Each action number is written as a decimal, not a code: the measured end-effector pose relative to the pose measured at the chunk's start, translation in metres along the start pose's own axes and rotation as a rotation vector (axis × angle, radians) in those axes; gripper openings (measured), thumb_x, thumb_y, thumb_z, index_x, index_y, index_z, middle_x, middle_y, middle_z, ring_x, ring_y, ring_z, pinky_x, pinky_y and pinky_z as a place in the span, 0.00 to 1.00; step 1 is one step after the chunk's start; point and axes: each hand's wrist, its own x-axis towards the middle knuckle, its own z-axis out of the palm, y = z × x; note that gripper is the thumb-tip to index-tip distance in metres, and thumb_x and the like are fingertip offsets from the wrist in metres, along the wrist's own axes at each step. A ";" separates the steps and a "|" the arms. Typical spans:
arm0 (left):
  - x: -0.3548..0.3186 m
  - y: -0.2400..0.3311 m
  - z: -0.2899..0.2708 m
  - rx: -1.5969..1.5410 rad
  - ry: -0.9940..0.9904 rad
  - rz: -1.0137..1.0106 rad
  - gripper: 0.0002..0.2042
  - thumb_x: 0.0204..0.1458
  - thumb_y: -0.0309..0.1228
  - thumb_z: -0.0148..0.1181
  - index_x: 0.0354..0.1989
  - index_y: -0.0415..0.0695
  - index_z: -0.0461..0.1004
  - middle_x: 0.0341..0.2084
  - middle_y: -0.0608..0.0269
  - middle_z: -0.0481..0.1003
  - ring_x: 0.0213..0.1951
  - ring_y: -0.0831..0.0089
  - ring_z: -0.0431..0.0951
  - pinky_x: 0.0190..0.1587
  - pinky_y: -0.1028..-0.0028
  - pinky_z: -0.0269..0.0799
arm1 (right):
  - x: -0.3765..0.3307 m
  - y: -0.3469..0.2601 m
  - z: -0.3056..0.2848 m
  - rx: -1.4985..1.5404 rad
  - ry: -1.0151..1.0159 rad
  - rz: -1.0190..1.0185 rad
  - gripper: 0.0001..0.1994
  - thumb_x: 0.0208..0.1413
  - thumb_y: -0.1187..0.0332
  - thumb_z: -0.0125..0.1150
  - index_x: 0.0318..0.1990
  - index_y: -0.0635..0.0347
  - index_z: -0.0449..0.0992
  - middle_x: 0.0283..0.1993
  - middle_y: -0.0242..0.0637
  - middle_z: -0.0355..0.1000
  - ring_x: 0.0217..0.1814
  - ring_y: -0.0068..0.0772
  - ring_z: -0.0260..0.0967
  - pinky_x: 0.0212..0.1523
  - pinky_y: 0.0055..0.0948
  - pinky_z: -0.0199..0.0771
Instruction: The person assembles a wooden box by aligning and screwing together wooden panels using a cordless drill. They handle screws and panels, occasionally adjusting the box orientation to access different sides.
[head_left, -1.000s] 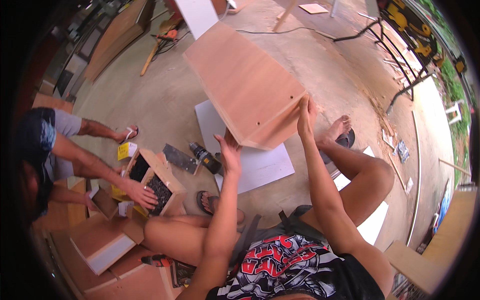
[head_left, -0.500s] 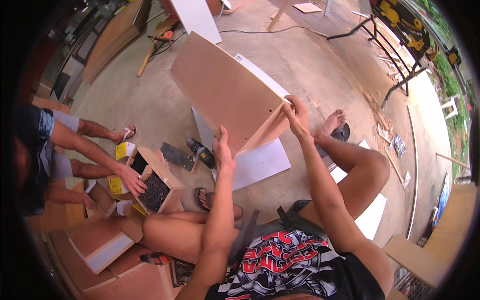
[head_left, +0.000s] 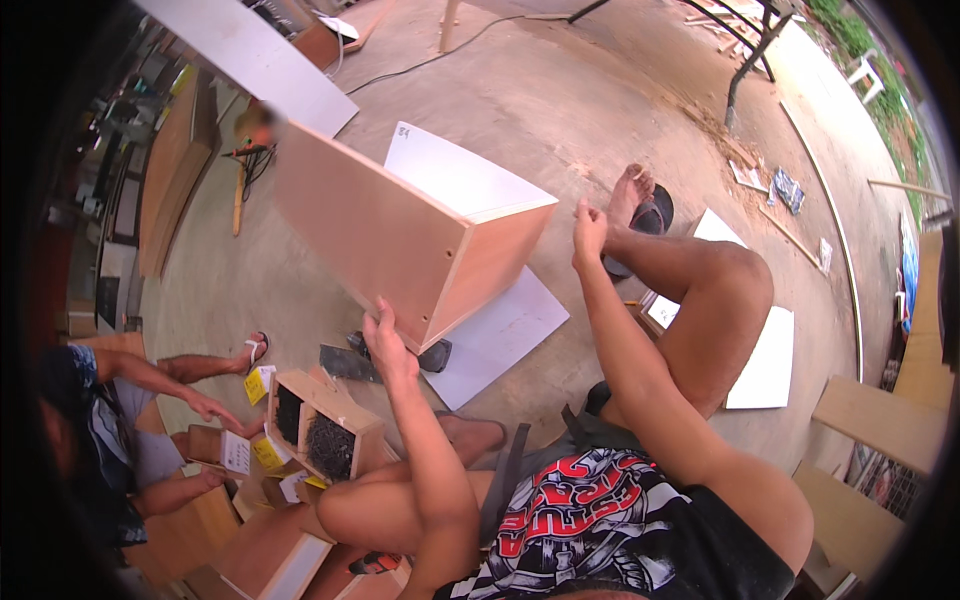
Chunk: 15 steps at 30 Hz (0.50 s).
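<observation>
A box-like piece of joined wooden boards [head_left: 370,225], brown outside and white inside, stands tilted in front of me. Two small dark holes show near its right edge. My left hand [head_left: 388,345] grips its lower edge, thumb up against the brown face. Apart from the box, to its right, my right hand [head_left: 590,235] is closed with the fingers curled together; whatever they may hold is too small to make out. A white board [head_left: 510,330] lies under the box. Behind my left hand a dark power drill [head_left: 433,357] is mostly hidden.
At left, a co-worker's hand [head_left: 213,408] is near small cartons and a wooden tray [head_left: 365,440] of dark screws. White boards [head_left: 765,365] lie by my right knee. A long white strip [head_left: 835,230] and wood scraps lie at right. A cable [head_left: 430,60] crosses the floor behind.
My right hand has let go of the box's corner and moved slightly away. The box has turned, showing its white inside and end board. The co-worker's hand has left the screw tray.
</observation>
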 end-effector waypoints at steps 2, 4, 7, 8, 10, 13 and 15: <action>0.005 0.003 0.007 -0.021 -0.057 -0.050 0.22 0.66 0.40 0.55 0.58 0.33 0.64 0.55 0.47 0.71 0.55 0.58 0.74 0.57 0.58 0.70 | 0.027 0.024 0.001 0.029 -0.019 0.089 0.32 0.60 0.42 0.62 0.52 0.68 0.71 0.42 0.36 0.75 0.37 0.28 0.70 0.41 0.27 0.70; 0.004 0.002 -0.002 0.012 -0.026 -0.072 0.24 0.67 0.41 0.53 0.61 0.32 0.64 0.56 0.46 0.70 0.57 0.57 0.73 0.59 0.58 0.69 | 0.019 0.031 0.017 -0.020 -0.113 0.141 0.39 0.58 0.35 0.59 0.57 0.67 0.70 0.50 0.41 0.72 0.48 0.33 0.68 0.52 0.33 0.68; -0.001 0.001 -0.010 0.007 0.089 -0.052 0.27 0.68 0.44 0.51 0.62 0.30 0.64 0.58 0.47 0.70 0.59 0.58 0.72 0.61 0.60 0.66 | 0.002 0.016 0.047 -0.022 -0.293 0.198 0.40 0.58 0.34 0.57 0.60 0.65 0.69 0.57 0.44 0.70 0.59 0.38 0.64 0.61 0.40 0.62; -0.003 -0.001 -0.008 0.000 0.119 -0.043 0.28 0.68 0.46 0.50 0.63 0.30 0.64 0.58 0.47 0.70 0.59 0.58 0.71 0.62 0.61 0.65 | 0.000 0.012 0.051 0.004 -0.361 0.216 0.40 0.58 0.35 0.57 0.61 0.65 0.69 0.59 0.44 0.70 0.62 0.39 0.63 0.63 0.42 0.59; -0.006 -0.006 0.000 0.030 0.177 -0.014 0.30 0.68 0.48 0.49 0.63 0.29 0.63 0.59 0.47 0.70 0.60 0.59 0.71 0.62 0.62 0.65 | 0.002 0.011 0.056 0.084 -0.428 0.249 0.37 0.58 0.38 0.58 0.62 0.63 0.69 0.62 0.44 0.69 0.64 0.40 0.61 0.64 0.44 0.57; -0.003 -0.011 0.016 0.139 0.249 -0.007 0.33 0.69 0.51 0.46 0.64 0.29 0.63 0.60 0.47 0.69 0.60 0.60 0.71 0.61 0.64 0.65 | 0.019 0.011 0.059 0.211 -0.397 0.278 0.30 0.59 0.48 0.57 0.60 0.62 0.70 0.63 0.43 0.69 0.63 0.41 0.62 0.63 0.45 0.58; -0.002 -0.017 0.018 0.137 0.246 -0.013 0.37 0.66 0.56 0.48 0.64 0.29 0.61 0.60 0.44 0.69 0.59 0.59 0.71 0.60 0.63 0.67 | 0.026 0.007 0.056 0.297 -0.399 0.233 0.28 0.59 0.50 0.56 0.58 0.63 0.71 0.61 0.45 0.70 0.63 0.41 0.63 0.62 0.44 0.58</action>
